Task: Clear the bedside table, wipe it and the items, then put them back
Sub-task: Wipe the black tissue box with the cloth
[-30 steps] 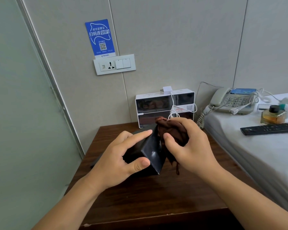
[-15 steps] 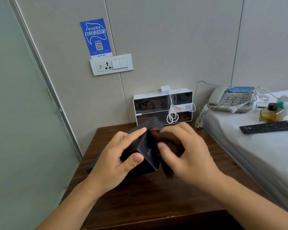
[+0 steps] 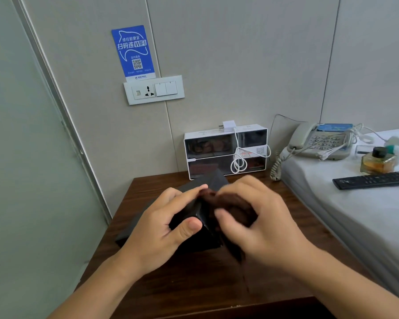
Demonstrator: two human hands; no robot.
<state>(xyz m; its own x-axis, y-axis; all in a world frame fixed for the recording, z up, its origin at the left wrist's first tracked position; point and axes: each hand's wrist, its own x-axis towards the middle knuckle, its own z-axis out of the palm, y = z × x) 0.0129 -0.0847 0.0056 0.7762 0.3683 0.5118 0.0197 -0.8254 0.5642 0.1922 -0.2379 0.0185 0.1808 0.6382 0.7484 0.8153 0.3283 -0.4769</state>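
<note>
Nearest you, your left hand (image 3: 161,229) grips the black box (image 3: 200,222), thumb curled on its near face and fingers over the top edge, holding it tilted on the bedside table (image 3: 194,286). Keep that brace firm, since the box probably slides easily on polished wood. Your right hand (image 3: 260,224) is closed around the bunched brown cloth (image 3: 230,203) and presses it against the box's right side; the hand is blurred, so how the fingers lie is hard to tell. Wipe with flat, overlapping strokes, and turn the box with the left hand to reach each face, rather than dragging the cloth around it. Mind the loose cloth tail hanging toward the tabletop. Behind, the white dispenser (image 3: 226,150) stands against the wall, with its coiled cable (image 3: 238,164) hanging in front. Farther right, the telephone (image 3: 320,143), perfume bottle (image 3: 378,160) and remote (image 3: 373,179) wait on the bed (image 3: 355,215).
</note>
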